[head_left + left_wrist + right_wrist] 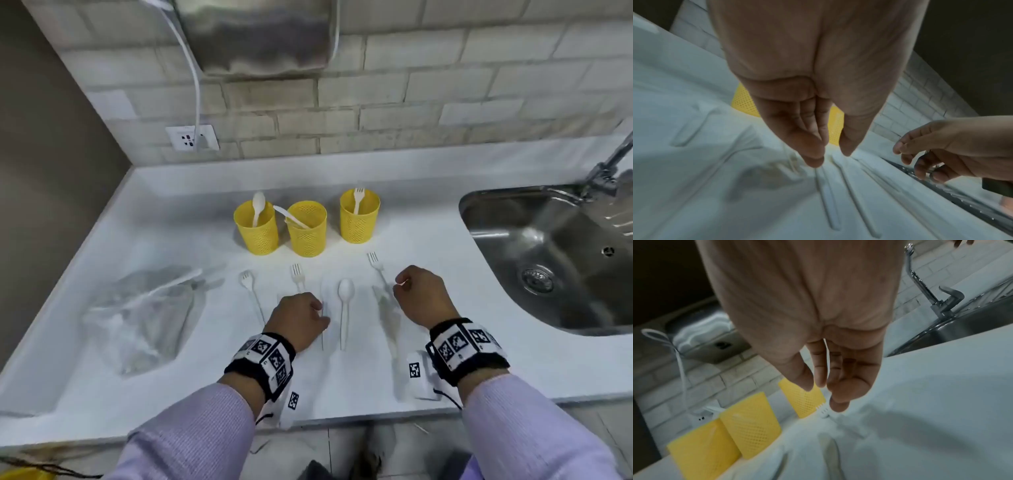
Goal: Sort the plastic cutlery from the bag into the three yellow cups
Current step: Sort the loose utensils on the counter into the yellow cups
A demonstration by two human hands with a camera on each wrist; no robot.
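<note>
Three yellow cups [306,228] stood in a row at 12 o'clock on the bench [171,219]: spoon in the left one, knife in the middle, fork in the right. Loose cutlery lay in front of them: forks, a spoon [345,308] and a knife. Bag [144,318] sat at 9 o'clock. Left hand [297,320] hung over the knife, fingers [813,155] straight, gripping nothing. Right hand [423,296] hung over the rightmost fork [376,265], fingers [838,404] relaxed, gripping nothing. Sink [548,260] at 3 o'clock.
</note>
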